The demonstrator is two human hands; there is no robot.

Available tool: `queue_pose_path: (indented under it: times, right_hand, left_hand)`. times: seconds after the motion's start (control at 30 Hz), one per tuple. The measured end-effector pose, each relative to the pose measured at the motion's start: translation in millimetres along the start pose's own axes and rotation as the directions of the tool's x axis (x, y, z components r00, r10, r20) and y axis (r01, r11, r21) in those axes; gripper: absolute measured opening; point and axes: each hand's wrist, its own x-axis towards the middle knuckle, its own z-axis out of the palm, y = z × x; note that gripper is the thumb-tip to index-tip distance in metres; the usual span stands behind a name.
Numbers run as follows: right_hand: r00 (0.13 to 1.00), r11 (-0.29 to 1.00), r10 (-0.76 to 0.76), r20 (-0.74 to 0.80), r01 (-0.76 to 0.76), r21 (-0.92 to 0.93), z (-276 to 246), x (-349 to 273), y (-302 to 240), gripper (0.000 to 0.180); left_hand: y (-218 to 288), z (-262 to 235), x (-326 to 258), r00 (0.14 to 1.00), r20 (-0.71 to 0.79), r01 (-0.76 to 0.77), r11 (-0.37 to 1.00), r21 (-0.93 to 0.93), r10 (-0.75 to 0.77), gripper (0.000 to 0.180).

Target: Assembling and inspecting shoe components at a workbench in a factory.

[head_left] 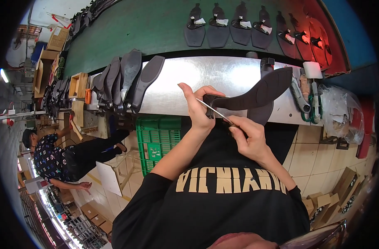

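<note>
Head view, frame centre: left hand (201,110), thumb raised, grips black heeled shoe sole (260,93); right hand (251,137) pinches slim pale tool (215,110).

Black short-sleeved top (189,216) with large pale lettering (233,181), forearms (176,152) and hands bare.
We see loose black cloth over the shoulders, the left sleeve (150,193) and right sleeve (298,199) both wide, ending near the elbows. The lettering is tan, in tall blocky capitals; it spans the chest from near the top's left edge to near its right edge, upside down as we look at it, with a thin dark line cutting across the letters. We find slender fingers on the left hand (197,108) and right hand (249,136) alike.
</note>
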Motion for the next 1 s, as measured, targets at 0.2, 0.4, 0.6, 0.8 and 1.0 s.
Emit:
queue_pose_path:
  times: [0.2,0.4,0.6,0.8,1.0]
  right_hand:
    - [0.995,0.983,-0.101,0.012,0.102,-0.152,-3.4,2.2,-13.5,0.027]
    - [0.987,0.971,-0.064,-0.147,0.028,-0.236,-3.1,9.2,-10.0,0.016]
    - [0.992,0.970,-0.047,-0.117,0.017,-0.242,6.2,8.8,-3.4,0.015]
    - [0.997,0.985,-0.044,-0.057,0.033,-0.171,14.0,7.7,-9.2,0.015]
    - [0.996,0.990,-0.084,0.034,0.087,-0.111,27.9,3.7,-11.7,0.017]
  left_hand:
    - [-1.1,-11.4,15.0,0.899,0.192,0.437,0.825,-0.357,-0.393,0.072]
    - [-5.0,5.9,8.5,0.838,0.253,0.532,0.617,-0.581,-0.484,0.053]
    - [-15.1,4.6,12.2,0.933,0.160,0.355,0.756,-0.551,-0.322,0.058]
    - [-14.7,-1.6,20.9,0.967,0.113,0.254,0.833,-0.491,-0.229,0.063]
    - [-16.4,-34.5,31.8,0.917,-0.133,0.276,0.841,-0.465,-0.375,0.066]
